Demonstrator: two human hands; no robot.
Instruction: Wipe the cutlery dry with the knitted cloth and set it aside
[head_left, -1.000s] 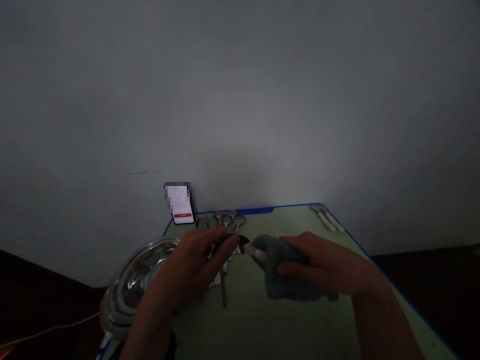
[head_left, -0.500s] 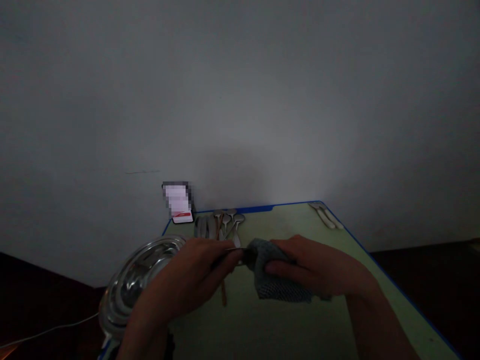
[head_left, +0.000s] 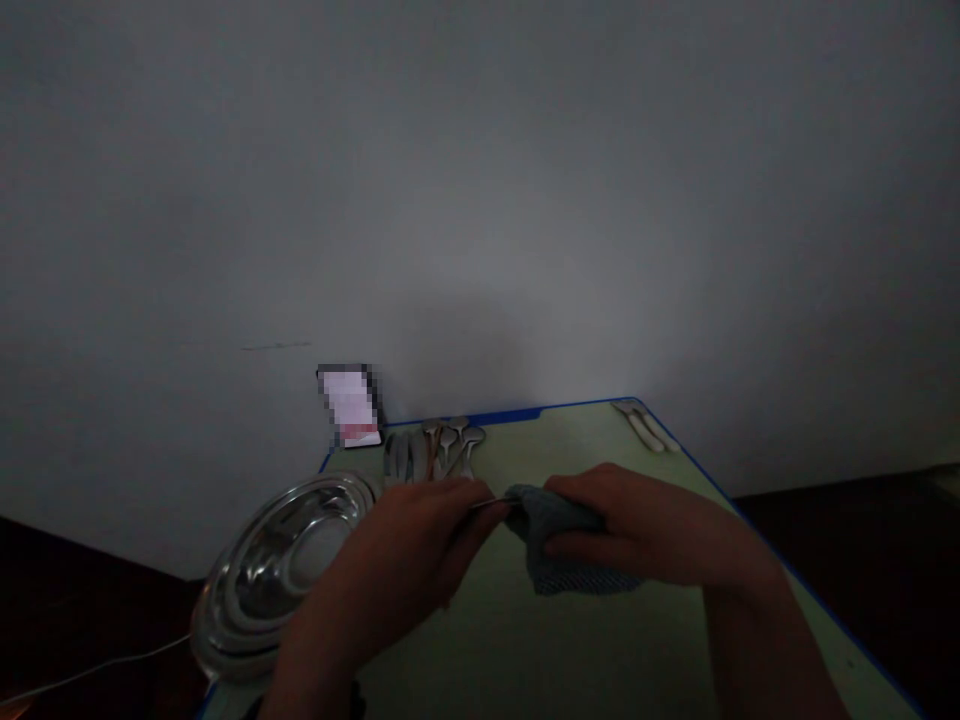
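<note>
Over the middle of the table, my left hand [head_left: 420, 535] is closed on a thin metal utensil [head_left: 493, 502]. Only a narrow strip of it shows between the hands, so its exact kind is hidden. A grey-blue checked cloth [head_left: 551, 535] is bunched around the utensil's other end, pinched by my right hand [head_left: 637, 525] with thumb and fingers. The cloth's lower edge hangs below the fingers. Behind my left hand lie several spoons [head_left: 471, 437] beside several table knives [head_left: 405, 455], their lower parts covered by that hand.
Shiny metal bowls [head_left: 225, 600], seemingly nested, stand at the table's left edge. A lit phone [head_left: 351, 405] leans on the wall [head_left: 480, 200] at the back left. White-handled forks [head_left: 649, 430] lie at the far right corner of the green, blue-edged table [head_left: 555, 660].
Both hands have shifted slightly right with the utensil and cloth. The cloth now covers the utensil's end at a different angle. The camera view has moved a little.
</note>
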